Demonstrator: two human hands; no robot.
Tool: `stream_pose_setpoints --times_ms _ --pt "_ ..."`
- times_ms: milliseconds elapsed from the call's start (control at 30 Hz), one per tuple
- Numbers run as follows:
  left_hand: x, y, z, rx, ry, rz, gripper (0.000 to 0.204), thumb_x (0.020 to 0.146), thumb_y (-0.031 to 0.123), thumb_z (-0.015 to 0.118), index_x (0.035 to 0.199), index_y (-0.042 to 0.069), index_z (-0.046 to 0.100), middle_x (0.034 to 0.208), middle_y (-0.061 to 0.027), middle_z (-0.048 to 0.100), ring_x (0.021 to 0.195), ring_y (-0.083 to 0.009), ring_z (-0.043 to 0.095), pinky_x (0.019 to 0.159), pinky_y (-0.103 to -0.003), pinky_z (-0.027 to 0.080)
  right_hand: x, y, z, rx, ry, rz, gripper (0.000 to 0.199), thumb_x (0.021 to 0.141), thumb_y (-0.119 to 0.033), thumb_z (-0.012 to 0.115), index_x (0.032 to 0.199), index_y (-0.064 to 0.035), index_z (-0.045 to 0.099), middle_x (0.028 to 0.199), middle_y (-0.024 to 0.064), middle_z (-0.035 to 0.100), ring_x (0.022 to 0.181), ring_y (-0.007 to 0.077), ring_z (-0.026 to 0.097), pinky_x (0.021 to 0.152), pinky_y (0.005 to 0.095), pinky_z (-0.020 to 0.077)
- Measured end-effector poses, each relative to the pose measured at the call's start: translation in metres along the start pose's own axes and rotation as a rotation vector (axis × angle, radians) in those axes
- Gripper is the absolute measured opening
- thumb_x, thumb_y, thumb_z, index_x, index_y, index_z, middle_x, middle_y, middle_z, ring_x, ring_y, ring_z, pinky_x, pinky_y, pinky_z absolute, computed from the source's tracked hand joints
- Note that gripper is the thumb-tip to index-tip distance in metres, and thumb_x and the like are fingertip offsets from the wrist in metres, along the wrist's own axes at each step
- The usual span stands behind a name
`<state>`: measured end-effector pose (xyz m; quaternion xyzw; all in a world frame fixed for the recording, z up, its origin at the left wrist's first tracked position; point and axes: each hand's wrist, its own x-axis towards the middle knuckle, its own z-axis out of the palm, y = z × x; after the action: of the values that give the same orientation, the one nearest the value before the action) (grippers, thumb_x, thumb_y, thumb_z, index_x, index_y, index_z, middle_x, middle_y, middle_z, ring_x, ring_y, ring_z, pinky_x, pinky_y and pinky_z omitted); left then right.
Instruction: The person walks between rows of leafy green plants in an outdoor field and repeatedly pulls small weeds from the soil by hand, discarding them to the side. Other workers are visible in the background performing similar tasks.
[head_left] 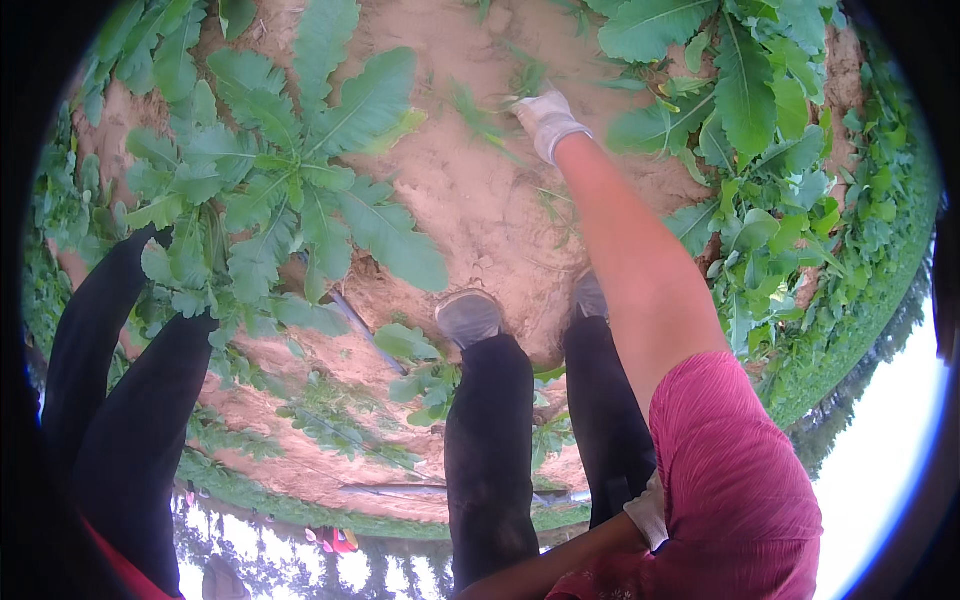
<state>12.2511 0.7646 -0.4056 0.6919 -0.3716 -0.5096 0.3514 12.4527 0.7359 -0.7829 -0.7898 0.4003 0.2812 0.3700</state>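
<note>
My right hand [548, 122], in a pale glove, reaches far out over the bare soil between the leafy plants. Its fingers look closed around a tuft of grass [527, 75] whose thin blades show beyond them, though the fingertips are partly covered. Another grass tuft [474, 117] grows just left of the fingers. My left hand [651, 512], gloved too, rests by my right knee. The pink sleeve of my right arm hides most of it, so its fingers cannot be made out.
A big plant with lobed leaves [295, 185] spreads at left, and dense leafy plants [750, 130] stand at right. A thin dark pipe [365, 332] lies on the soil near my shoes [470, 317]. Another person's dark-trousered legs [140, 380] are close on the left.
</note>
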Motion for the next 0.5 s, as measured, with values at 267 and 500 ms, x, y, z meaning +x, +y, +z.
stream_pose_setpoints --times_ms 267,500 --pt "0.0 0.001 0.009 -0.034 0.074 -0.025 0.027 0.09 0.028 0.061 0.11 0.01 0.064 0.112 -0.0121 0.068 0.1 -0.0269 0.066 0.099 -0.048 0.04 -0.02 -0.001 -0.012 0.03 -0.053 0.106 0.062 0.088 -0.048 0.064 0.108 0.0109 0.062 0.099 0.0247 0.07 0.094 0.0351 0.069 0.082 0.042 0.0525" --pt "0.001 -0.015 0.001 -0.043 0.035 -0.088 0.017 0.088 0.025 0.06 0.097 0.014 0.07 0.093 -0.0063 0.07 0.085 -0.0222 0.067 0.087 -0.044 0.039 -0.085 0.053 -0.114 -0.112 -0.135 -0.282 0.068 0.086 -0.032 0.071 0.143 -0.0045 0.044 0.112 0.0186 0.067 0.091 0.0286 0.066 0.083 0.0399 0.0529"
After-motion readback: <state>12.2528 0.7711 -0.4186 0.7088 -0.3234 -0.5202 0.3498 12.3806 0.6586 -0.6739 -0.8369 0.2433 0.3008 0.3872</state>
